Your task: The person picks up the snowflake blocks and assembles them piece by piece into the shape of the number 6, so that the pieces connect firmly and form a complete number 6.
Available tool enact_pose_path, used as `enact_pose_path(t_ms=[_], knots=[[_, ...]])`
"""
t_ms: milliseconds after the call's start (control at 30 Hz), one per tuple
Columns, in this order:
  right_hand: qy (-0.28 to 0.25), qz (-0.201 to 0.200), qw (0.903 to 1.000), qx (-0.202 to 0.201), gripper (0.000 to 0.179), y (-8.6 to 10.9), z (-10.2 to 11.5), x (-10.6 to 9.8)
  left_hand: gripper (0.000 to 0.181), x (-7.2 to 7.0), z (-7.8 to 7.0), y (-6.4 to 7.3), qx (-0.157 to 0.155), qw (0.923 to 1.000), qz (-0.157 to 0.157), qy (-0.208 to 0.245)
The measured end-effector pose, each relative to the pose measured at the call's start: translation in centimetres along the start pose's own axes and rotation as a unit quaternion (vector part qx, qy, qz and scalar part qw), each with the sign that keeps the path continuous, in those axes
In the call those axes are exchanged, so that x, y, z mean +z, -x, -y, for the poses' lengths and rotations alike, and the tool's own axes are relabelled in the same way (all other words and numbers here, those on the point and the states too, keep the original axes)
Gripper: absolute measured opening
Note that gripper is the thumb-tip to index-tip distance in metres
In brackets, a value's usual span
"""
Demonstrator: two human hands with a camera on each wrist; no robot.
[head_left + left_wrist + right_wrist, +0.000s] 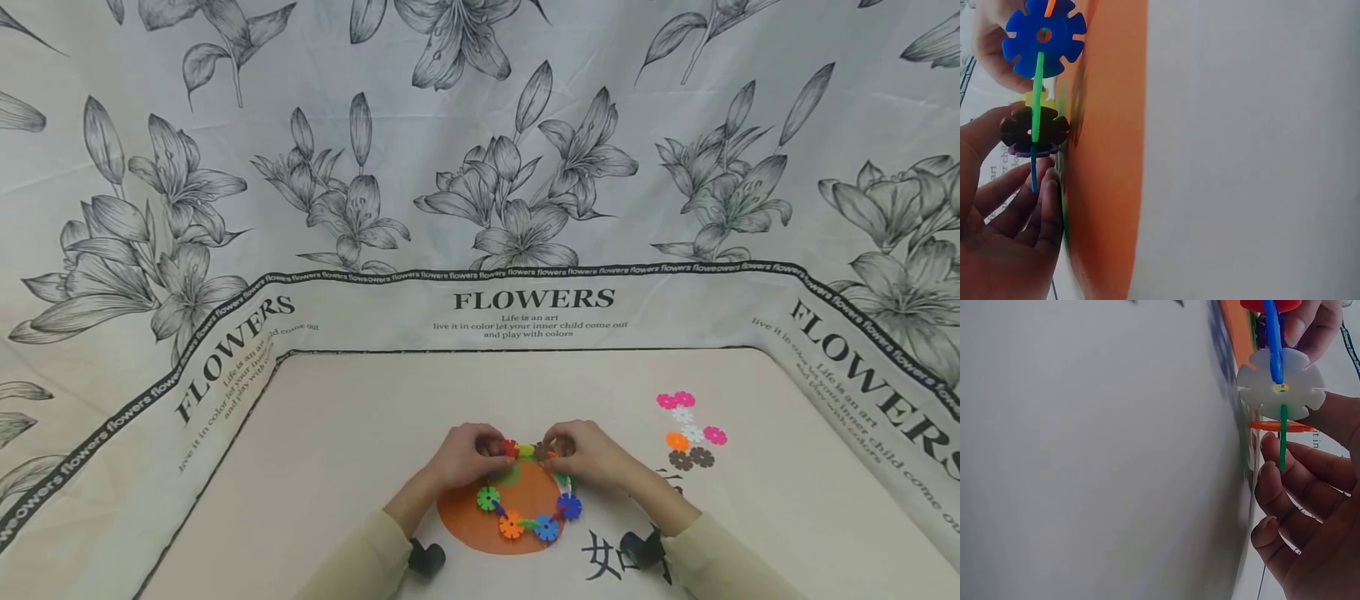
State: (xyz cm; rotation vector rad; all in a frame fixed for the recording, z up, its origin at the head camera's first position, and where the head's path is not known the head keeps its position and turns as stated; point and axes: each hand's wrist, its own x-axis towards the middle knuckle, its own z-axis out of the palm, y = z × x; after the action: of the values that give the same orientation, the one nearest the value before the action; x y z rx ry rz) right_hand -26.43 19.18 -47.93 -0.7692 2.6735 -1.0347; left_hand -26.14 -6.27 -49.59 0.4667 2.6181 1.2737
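A ring of interlocking plastic snowflake discs, in many colours, is held between both hands over an orange round print on the cloth. My left hand (468, 454) pinches its far left part by a red disc (509, 449). On the far right part, my right hand (588, 454) pinches beside a brown disc (542, 451). A yellow disc (527, 451) links the stretch between the hands. The near side shows a green disc (488, 498), an orange disc (512, 525) and a blue disc (570, 506). In the right wrist view, a white disc (1280, 387) stands close to the fingers.
Loose discs lie at the right: several pink, white, orange and brown ones, among them a pink disc (716, 436) and a brown disc (702, 457). The pale cloth (360, 400) carries printed characters near the right forearm. Flower-printed fabric (517, 167) rises behind and at the sides.
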Motion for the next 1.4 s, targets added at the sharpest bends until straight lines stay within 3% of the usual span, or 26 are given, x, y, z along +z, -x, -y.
enact_pose_path(t_ms=[167,567,1400], knots=[[-0.002,-0.002,1.0,0.003,0.028,-0.2,0.0,0.2,0.033,0.3,0.0,-0.1,0.008,0.9999,-0.005,-0.011],[0.012,-0.005,0.9999,-0.002,0.025,-0.7,0.1,0.3,0.022,0.6,-0.4,-0.3,-0.008,0.9996,-0.026,-0.005],[0.006,0.002,0.9999,-0.009,0.024,-1.0,0.4,0.3,0.02,0.7,-0.4,-0.5,-0.013,0.9992,-0.035,0.011]])
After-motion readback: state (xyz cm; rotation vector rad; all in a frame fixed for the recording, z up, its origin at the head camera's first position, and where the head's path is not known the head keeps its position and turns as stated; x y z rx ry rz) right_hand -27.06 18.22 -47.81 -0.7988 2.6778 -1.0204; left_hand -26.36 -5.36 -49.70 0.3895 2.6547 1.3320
